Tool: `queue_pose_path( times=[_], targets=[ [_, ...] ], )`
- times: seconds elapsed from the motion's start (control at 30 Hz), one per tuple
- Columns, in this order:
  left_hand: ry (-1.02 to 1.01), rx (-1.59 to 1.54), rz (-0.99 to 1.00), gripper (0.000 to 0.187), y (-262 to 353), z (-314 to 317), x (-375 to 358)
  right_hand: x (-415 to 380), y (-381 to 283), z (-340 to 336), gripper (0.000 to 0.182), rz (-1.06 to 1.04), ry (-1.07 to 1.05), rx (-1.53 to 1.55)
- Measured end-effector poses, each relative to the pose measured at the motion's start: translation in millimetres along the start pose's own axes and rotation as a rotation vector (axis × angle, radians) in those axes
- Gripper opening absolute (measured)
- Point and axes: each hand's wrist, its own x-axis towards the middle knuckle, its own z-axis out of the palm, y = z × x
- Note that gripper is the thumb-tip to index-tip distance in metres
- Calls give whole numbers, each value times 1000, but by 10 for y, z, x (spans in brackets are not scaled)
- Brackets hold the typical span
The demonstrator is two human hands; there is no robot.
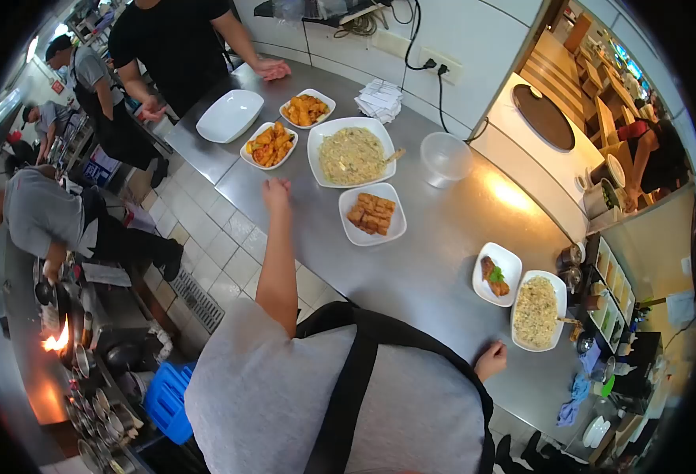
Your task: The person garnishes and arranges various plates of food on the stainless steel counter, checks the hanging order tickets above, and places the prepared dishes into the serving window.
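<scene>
My left hand (277,192), loosely closed with nothing visible in it, is at the near edge of the steel table (435,272). Just beyond it stands a white bowl of orange fried pieces (270,146), with another such bowl (306,109) farther back. To its right are a large bowl of fried rice (351,156) with a spoon handle sticking out, and a dish of stacked golden-brown fried strips (371,215). My right hand (491,361), fingers curled, lies at the table edge below a dish of browned meat with a green leaf (495,275) and a second rice dish (536,311).
A person in black (170,43) stands across the table, beside a white square dish (230,116). A clear plastic bowl (446,159) and paper slips (379,100) sit near the wall. At left, a cook (44,213) works over a flaming wok (62,332).
</scene>
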Motion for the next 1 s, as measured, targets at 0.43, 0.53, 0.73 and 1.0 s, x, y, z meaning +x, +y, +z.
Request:
queue_pose_path(
  times=[0.43,0.53,0.73,1.0],
  targets=[
    [-52,2,-159,36,154,102,926,-454,-487,203,27,-23,111,-401],
    [-33,66,-195,38,184,58,1042,-439,-480,235,25,-18,118,-406],
    [-29,106,-110,44,240,-216,749,-436,-452,182,22,-32,105,-346],
    [-243,379,-20,41,717,-455,-88,-295,-379,197,15,61,73,-180]
  ],
)
